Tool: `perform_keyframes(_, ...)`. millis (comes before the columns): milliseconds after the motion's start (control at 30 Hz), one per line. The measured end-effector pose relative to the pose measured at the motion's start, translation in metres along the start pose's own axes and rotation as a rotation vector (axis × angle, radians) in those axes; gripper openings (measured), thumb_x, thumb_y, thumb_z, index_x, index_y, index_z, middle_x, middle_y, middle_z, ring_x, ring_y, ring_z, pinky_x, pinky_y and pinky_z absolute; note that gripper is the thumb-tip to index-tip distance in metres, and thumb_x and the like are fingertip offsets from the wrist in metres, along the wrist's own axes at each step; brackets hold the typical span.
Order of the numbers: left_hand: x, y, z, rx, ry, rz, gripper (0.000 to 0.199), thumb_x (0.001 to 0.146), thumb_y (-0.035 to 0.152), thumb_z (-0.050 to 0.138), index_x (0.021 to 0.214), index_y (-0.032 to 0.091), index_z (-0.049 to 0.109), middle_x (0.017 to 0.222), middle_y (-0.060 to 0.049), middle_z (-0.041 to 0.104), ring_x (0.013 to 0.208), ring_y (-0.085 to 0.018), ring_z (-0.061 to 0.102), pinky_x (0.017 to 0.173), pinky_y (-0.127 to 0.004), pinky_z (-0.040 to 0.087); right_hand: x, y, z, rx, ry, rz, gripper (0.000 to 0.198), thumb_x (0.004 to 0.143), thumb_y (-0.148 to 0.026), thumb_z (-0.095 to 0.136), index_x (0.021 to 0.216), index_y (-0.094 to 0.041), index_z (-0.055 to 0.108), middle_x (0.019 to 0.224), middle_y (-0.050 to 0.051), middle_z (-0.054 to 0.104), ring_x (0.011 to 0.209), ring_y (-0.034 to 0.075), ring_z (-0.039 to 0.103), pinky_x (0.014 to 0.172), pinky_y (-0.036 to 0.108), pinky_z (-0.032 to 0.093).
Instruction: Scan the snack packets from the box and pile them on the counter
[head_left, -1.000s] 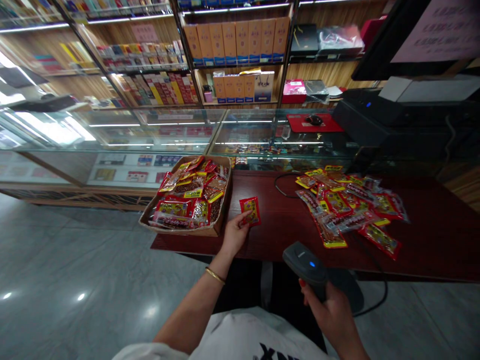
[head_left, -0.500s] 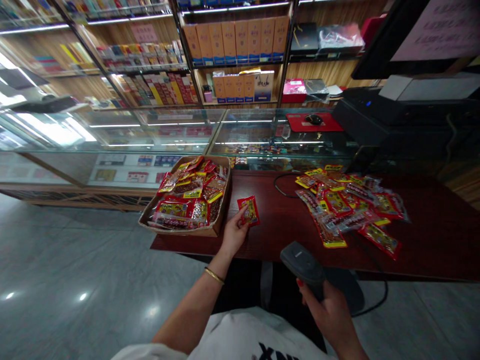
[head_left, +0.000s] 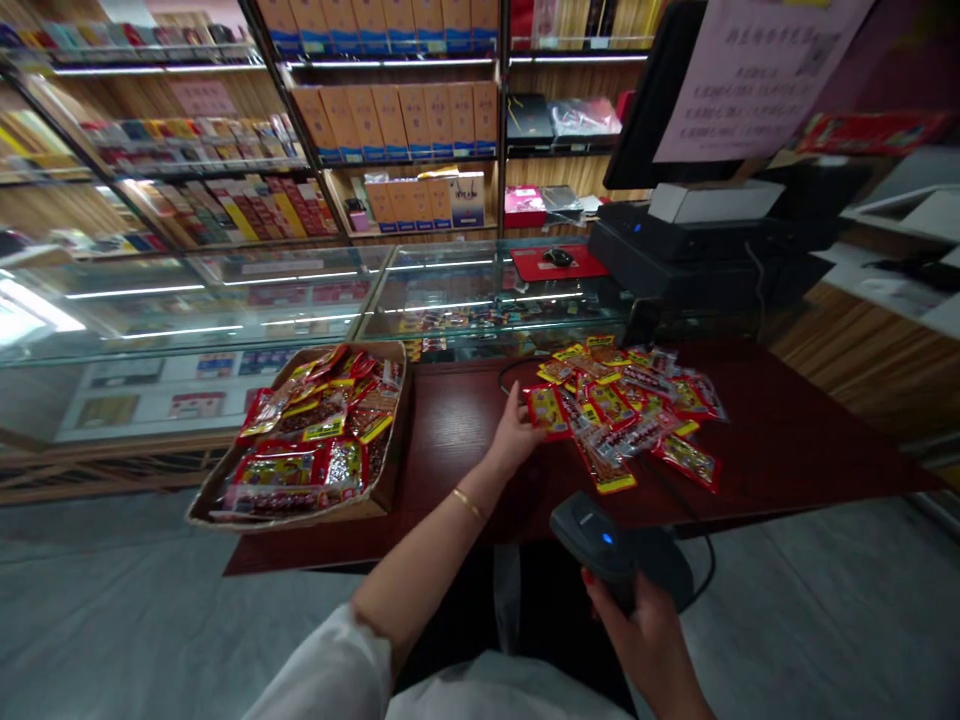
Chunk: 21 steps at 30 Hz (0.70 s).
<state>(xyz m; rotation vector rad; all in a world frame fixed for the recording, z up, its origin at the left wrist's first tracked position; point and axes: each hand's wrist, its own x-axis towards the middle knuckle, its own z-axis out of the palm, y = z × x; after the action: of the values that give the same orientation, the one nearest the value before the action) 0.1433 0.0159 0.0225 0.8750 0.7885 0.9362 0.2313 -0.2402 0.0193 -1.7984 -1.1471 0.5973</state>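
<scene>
My left hand point(head_left: 517, 432) grips the left edge of a red and yellow snack packet point(head_left: 548, 411), which is at the left side of a loose pile of snack packets point(head_left: 637, 420). Wrapped around the handle of a dark barcode scanner point(head_left: 592, 535) is my right hand point(head_left: 646, 625). A blue light shows on top of the scanner, and its head points toward the table. To the left, an open cardboard box point(head_left: 397, 420) is filled with similar red and yellow packets.
Both the box and the pile rest on a dark red wooden table point(head_left: 450, 450). Behind it stands a glass display counter point(head_left: 315, 290) with a mouse point(head_left: 557, 257) on a red mat. A monitor point(head_left: 652, 100) rises at the right. A scanner stand point(head_left: 667, 565) sits near the front edge.
My left hand has carried the packet rightward, from open table beside the box to the pile. The scanner now shows a blue light. The view has turned to the right.
</scene>
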Motion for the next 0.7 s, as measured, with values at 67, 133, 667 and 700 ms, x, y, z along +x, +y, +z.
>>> perform_keyframes(67, 0.034, 0.012, 0.037, -0.082, -0.044, -0.024, 0.129, 0.063, -0.004, 0.078, 0.167, 0.028, 0.007, 0.120, -0.010, 0.073, 0.086, -0.015, 0.073, 0.085, -0.032, 0.060, -0.002, 0.002, -0.002, 0.000, 0.036, 0.006, 0.038, 0.089, -0.058, 0.064, 0.088, -0.022, 0.076, 0.064, 0.003, 0.074, 0.059, 0.025, 0.071, 0.068, 0.034, 0.058)
perform_keyframes(133, 0.058, 0.026, 0.066, -0.125, -0.105, -0.086, 0.128, 0.067, -0.004, 0.075, 0.167, 0.024, 0.000, 0.124, -0.014, 0.072, 0.091, -0.017, 0.074, 0.087, -0.033, 0.059, -0.003, 0.001, -0.002, -0.003, 0.071, 0.004, 0.037, 0.087, -0.057, 0.065, 0.089, -0.022, 0.076, 0.066, 0.004, 0.075, 0.060, 0.025, 0.071, 0.067, 0.034, 0.058)
perform_keyframes(667, -0.154, 0.150, -0.158, 1.352, 0.649, 0.447, 0.035, 0.093, 0.024, 0.057, 0.125, 0.020, 0.070, 0.123, -0.011, 0.075, 0.116, -0.027, 0.068, 0.105, -0.042, 0.050, 0.002, 0.011, 0.013, -0.096, -0.155, 0.036, 0.058, 0.084, -0.079, 0.058, 0.084, -0.023, 0.075, 0.075, 0.008, 0.081, 0.071, 0.028, 0.078, 0.064, 0.031, 0.057)
perform_keyframes(700, -0.170, 0.160, -0.175, 1.521, 0.707, 0.359, 0.038, 0.093, 0.025, 0.057, 0.127, 0.018, 0.070, 0.125, -0.013, 0.074, 0.119, -0.030, 0.066, 0.108, -0.045, 0.048, 0.003, 0.011, 0.015, -0.094, -0.166, 0.019, 0.057, 0.084, -0.078, 0.059, 0.084, -0.023, 0.075, 0.076, 0.008, 0.081, 0.071, 0.028, 0.078, 0.066, 0.031, 0.057)
